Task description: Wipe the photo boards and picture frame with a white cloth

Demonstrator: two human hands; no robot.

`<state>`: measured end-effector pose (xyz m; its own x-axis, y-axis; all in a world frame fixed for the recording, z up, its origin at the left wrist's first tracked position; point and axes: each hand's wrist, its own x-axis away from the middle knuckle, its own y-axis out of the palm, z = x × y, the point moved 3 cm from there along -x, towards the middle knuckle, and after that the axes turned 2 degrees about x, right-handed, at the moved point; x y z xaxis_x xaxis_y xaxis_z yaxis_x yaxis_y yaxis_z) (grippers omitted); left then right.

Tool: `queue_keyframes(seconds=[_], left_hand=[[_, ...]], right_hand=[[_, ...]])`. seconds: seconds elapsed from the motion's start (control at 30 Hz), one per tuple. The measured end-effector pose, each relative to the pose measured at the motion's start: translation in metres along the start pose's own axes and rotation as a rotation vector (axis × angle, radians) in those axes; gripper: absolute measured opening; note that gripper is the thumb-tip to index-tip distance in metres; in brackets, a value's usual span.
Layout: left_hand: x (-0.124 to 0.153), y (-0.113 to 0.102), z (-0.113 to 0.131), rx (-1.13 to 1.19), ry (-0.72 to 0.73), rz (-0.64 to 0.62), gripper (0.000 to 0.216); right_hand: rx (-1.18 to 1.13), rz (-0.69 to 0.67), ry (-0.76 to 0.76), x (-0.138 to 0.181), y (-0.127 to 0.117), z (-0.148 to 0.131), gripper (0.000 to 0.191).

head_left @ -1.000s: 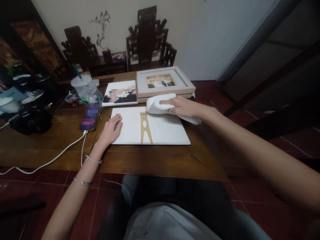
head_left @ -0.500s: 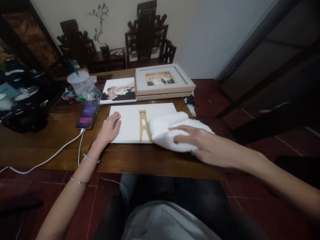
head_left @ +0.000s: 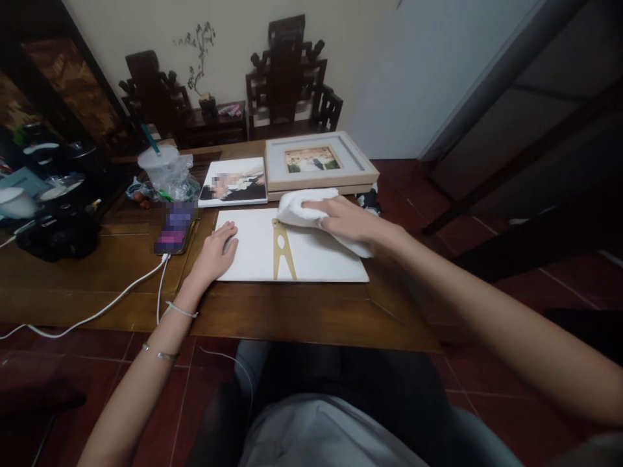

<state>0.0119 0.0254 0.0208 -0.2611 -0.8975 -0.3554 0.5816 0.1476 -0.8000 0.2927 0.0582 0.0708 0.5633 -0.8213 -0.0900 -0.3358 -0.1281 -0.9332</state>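
Cloth (head_left: pixel 304 209) back up, board's (head_left: pixel 253 256) far corner hidden.

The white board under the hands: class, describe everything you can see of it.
The white board is a flat, matt white rectangle lying on the wooden table. A tan wooden strut shaped like a narrow A lies on its middle. The left hand presses its left edge; the right hand holds a white cloth on its far right part.

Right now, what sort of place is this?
Probably a home living room: carved dark wooden chairs against the wall, framed photo on a wooden table, and a phone charging.
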Motion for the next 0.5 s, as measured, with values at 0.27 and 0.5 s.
queue_keyframes(seconds=[0.27,0.5], left_hand=[[0.000,0.001,-0.001,0.011,-0.015,0.000,0.036],[0.001,0.002,0.000,0.007,-0.013,-0.008,0.036]], right_hand=[[0.004,0.022,-0.099,0.034,0.034,-0.046,0.058],[-0.070,-0.033,-0.303,0.117,0.029,-0.081,0.063]])
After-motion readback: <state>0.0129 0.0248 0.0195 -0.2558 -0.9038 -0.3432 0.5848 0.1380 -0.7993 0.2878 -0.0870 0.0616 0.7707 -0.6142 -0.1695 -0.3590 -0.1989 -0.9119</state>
